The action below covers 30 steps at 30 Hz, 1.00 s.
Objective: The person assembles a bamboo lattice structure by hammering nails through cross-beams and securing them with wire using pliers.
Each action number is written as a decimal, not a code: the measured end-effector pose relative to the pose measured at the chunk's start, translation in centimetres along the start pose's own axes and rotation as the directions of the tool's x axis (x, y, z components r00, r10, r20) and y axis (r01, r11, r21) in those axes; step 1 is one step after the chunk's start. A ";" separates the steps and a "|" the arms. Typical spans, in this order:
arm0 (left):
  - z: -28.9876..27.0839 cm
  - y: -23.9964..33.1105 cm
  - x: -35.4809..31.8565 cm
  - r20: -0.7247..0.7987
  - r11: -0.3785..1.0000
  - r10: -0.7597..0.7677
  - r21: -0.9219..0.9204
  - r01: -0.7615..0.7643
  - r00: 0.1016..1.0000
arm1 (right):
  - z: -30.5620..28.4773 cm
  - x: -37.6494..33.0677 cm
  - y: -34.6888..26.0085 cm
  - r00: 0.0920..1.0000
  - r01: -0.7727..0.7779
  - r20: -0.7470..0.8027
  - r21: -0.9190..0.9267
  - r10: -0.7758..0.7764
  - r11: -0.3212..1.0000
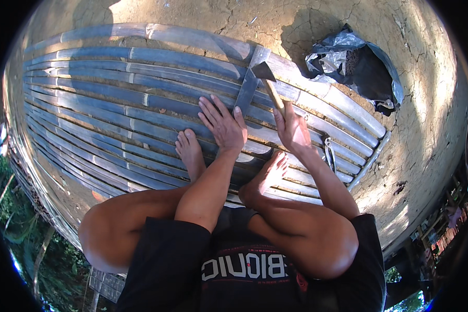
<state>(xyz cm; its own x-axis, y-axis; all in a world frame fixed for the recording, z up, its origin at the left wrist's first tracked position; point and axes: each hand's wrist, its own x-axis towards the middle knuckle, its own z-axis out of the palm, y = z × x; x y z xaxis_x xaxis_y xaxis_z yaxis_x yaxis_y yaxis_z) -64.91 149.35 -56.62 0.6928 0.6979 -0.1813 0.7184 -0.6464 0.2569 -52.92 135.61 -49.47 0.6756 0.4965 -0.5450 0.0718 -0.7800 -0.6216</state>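
Observation:
My left hand (224, 125) lies flat on the bamboo slats (104, 99), fingers spread and holding nothing. Its thumb tip is by the lower end of a flat bamboo crosspiece (248, 88), which lies across the upper slats. In my right hand (295, 130) is the pale wooden handle of a hatchet (263, 72). The tool's dark, broad head is over the slats, just right of the crosspiece. Close to my right forearm, a pair of metal pliers (329, 152) rests on the slats.
A crumpled dark plastic bag (387, 73) sits open on the cracked earth (421, 130) at upper right, with small brownish pieces inside. My bare feet (191, 153) are on the slats. A rod-like end piece (369, 161) runs along their right ends. Greenery (62, 275) shows at lower left.

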 end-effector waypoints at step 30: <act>-0.2 -0.4 -0.5 0.028 1.000 -0.015 -0.012 0.015 1.000 | 0.6 0.1 0.9 0.999 0.048 0.016 -0.117 -0.046 0.992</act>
<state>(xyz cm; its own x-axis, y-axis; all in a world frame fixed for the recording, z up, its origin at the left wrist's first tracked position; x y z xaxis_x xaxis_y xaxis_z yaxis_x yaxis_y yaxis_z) -65.52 149.29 -56.45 0.6836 0.6986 -0.2111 0.7280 -0.6321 0.2654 -53.17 135.22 -50.40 0.6596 0.5382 -0.5246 0.1891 -0.7944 -0.5772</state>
